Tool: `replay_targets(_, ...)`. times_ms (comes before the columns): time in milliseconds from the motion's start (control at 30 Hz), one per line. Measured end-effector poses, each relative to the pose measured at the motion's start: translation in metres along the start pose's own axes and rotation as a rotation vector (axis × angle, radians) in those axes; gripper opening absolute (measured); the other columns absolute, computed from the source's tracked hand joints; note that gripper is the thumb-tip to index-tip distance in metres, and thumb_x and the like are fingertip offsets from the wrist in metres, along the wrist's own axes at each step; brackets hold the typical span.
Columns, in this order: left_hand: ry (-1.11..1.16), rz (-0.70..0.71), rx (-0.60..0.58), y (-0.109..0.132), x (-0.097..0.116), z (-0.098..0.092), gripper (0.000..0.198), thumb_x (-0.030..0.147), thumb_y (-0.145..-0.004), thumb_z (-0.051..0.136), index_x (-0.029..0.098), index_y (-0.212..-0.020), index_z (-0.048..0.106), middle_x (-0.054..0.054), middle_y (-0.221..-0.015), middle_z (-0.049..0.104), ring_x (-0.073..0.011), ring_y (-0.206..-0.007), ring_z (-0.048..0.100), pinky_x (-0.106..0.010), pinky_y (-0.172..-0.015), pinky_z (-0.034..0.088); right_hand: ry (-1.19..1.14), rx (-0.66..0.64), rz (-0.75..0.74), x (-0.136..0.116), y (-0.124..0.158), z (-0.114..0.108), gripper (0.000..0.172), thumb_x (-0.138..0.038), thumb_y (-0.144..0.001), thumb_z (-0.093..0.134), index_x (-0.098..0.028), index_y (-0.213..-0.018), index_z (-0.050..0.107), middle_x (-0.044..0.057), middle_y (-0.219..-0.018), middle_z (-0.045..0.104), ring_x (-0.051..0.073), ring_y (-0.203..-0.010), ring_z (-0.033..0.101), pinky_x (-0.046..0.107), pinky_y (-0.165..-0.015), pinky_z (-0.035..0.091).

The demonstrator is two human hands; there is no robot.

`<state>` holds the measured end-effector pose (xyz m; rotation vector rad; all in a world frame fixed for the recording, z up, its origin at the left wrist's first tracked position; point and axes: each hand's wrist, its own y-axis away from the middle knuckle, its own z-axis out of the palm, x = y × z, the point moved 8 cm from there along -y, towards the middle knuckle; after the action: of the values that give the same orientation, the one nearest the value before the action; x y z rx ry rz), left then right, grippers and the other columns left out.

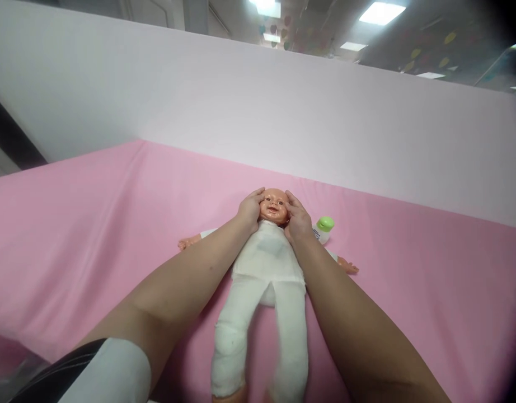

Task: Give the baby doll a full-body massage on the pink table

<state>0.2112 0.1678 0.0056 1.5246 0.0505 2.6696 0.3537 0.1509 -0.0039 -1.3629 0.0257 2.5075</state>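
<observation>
A baby doll [268, 252] in a white top and white trousers lies on its back, face up, with its arms spread sideways. My left hand [250, 211] cups one side of the doll's head, fingers up along the temple. On the opposite side my right hand [299, 221] is pressed to the cheek and temple, its fingers slightly parted. Between them the two hands hold the head. My forearms cover part of the doll's arms, and its feet run out of view at the bottom edge.
A small clear bottle with a green cap [325, 225] is just right of my right wrist. Pink cloth [127, 224] with creases covers the surface underneath. A white partition [241, 106] stands behind it, with ceiling lights beyond.
</observation>
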Motion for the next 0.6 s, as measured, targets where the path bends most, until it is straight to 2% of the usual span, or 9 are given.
replay_targets(133,-0.031,0.034,-0.011,0.005,0.005,0.005,0.068,0.016,-0.070,0.073,0.018,-0.136,0.059,-0.014,-0.119,0.071,-0.0268,-0.100,0.073,-0.039,-0.089,0.060,0.060,-0.033,-0.063,-0.009,0.004,0.009,0.053,-0.024,-0.064,0.075,-0.027,-0.116,0.064,0.001,-0.112,0.069,0.023,-0.101,0.069,0.041,-0.092,0.060)
replay_targets(200,-0.050,0.047,-0.021,0.007,0.007,0.008,0.070,0.016,-0.068,0.076,0.019,-0.136,0.059,-0.013,-0.116,0.071,-0.0270,-0.097,0.073,-0.040,-0.087,0.060,0.101,-0.058,-0.079,-0.011,0.004,0.013,0.056,-0.028,-0.065,0.079,-0.028,-0.118,0.061,0.000,-0.112,0.066,0.021,-0.097,0.069,0.039,-0.088,0.060)
replay_targets(300,-0.072,0.067,-0.018,0.006,0.006,0.009,0.067,0.020,-0.068,0.079,0.021,-0.133,0.062,-0.011,-0.116,0.071,-0.0265,-0.096,0.073,-0.039,-0.086,0.060,0.176,-0.034,-0.111,-0.013,0.004,0.014,0.059,-0.036,-0.069,0.084,-0.028,-0.121,0.057,0.001,-0.118,0.064,0.020,-0.098,0.068,0.037,-0.089,0.059)
replay_targets(433,-0.083,0.092,0.013,-0.002,0.003,0.004,0.059,0.022,-0.068,0.081,0.021,-0.125,0.066,-0.010,-0.116,0.071,-0.0254,-0.100,0.072,-0.037,-0.089,0.058,0.190,0.069,-0.129,-0.010,-0.001,0.007,0.054,-0.040,-0.068,0.087,-0.025,-0.113,0.061,0.002,-0.114,0.065,0.019,-0.098,0.068,0.034,-0.088,0.058)
replay_targets(600,-0.060,0.084,0.023,-0.010,0.003,-0.002,0.049,0.025,-0.073,0.078,0.021,-0.121,0.068,-0.010,-0.114,0.073,-0.0244,-0.101,0.072,-0.037,-0.091,0.058,0.114,0.038,-0.103,-0.003,-0.008,0.002,0.045,-0.038,-0.071,0.081,-0.026,-0.112,0.066,0.002,-0.115,0.070,0.022,-0.105,0.068,0.038,-0.094,0.058)
